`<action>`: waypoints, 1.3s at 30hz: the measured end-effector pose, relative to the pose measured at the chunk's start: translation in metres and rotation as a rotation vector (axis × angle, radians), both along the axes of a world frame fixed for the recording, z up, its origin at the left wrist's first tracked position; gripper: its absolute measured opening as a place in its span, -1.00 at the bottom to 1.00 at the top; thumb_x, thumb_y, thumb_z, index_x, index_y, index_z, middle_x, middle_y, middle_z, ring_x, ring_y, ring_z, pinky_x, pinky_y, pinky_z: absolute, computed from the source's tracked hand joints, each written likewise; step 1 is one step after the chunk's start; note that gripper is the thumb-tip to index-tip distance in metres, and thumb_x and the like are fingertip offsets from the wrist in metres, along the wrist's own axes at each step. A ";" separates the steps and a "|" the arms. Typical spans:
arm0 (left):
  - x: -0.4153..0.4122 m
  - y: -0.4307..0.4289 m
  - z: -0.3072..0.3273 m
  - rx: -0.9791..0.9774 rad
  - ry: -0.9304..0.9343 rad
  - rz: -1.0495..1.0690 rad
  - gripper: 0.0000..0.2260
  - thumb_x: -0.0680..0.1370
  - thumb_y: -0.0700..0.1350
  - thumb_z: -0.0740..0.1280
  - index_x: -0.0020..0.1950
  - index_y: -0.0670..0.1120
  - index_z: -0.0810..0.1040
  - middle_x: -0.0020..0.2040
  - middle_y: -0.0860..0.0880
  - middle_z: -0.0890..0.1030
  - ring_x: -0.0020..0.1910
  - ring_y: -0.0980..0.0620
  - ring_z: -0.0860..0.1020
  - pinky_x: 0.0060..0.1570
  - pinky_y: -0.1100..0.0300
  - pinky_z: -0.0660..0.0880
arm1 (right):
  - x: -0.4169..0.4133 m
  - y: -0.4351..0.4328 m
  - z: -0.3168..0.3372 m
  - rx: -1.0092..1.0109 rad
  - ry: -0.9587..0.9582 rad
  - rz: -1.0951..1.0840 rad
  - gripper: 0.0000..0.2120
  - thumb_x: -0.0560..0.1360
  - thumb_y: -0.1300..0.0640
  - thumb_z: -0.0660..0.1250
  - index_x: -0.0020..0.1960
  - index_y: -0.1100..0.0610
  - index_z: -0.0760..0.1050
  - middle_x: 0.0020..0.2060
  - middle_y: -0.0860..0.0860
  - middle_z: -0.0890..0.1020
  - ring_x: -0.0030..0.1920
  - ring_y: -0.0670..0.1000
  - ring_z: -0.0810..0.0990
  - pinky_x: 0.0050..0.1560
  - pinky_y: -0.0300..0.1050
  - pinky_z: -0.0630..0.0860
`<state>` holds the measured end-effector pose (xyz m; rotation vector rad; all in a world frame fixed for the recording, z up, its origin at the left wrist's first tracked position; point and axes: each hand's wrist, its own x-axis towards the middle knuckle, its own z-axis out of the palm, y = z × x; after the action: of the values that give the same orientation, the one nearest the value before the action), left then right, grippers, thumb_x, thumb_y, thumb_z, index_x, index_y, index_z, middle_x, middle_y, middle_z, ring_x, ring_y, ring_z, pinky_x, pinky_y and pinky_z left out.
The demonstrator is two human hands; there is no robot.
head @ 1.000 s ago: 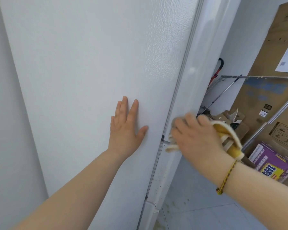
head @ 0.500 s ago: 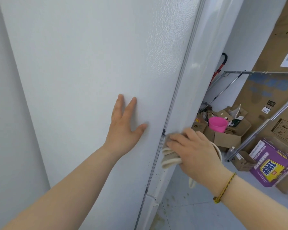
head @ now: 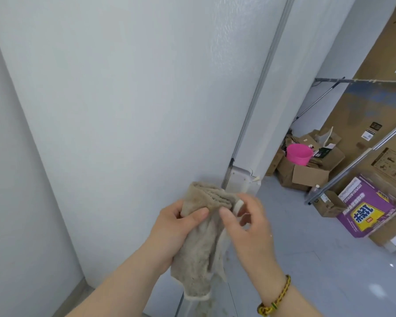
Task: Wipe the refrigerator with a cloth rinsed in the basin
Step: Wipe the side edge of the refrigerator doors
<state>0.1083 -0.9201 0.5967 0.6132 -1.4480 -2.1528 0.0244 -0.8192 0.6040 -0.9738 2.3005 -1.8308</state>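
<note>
The white refrigerator (head: 128,106) fills the left and middle of the head view, its side panel facing me and its door edge (head: 306,92) to the right. A soiled beige cloth (head: 201,245) hangs in front of its lower part. My left hand (head: 172,227) grips the cloth's folded top, thumb across it. My right hand (head: 249,227) pinches the cloth's right edge with its fingertips. Both hands are off the refrigerator. A pink basin (head: 298,153) sits on cardboard boxes at the back right.
Cardboard boxes (head: 306,172) are piled by the far wall. A purple and yellow carton (head: 366,209) lies on the pale floor (head: 318,259) at right, under slanting metal rods (head: 361,156). A large brown carton (head: 380,106) leans behind. A white wall (head: 7,202) stands at left.
My left hand has left the refrigerator's side and taken hold of the cloth. My right hand has drawn the cloth off the door edge, down toward me. The view has tilted lower.
</note>
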 end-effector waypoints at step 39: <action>-0.086 0.016 0.008 -0.813 0.044 0.491 -0.76 0.36 -0.09 0.30 -0.03 -0.01 0.66 -0.21 0.24 0.45 -0.06 0.21 0.45 -0.09 0.45 0.34 | -0.053 0.020 -0.026 -0.219 -0.241 0.230 -0.36 0.15 -0.48 0.30 0.16 -0.24 0.39 0.14 -0.40 0.52 0.26 -0.32 0.41 0.24 -0.40 0.38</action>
<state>0.0219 -0.9039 0.6044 0.5203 -1.7428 -1.0673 -0.0285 -0.7987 0.5779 -0.9354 1.8017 -2.0035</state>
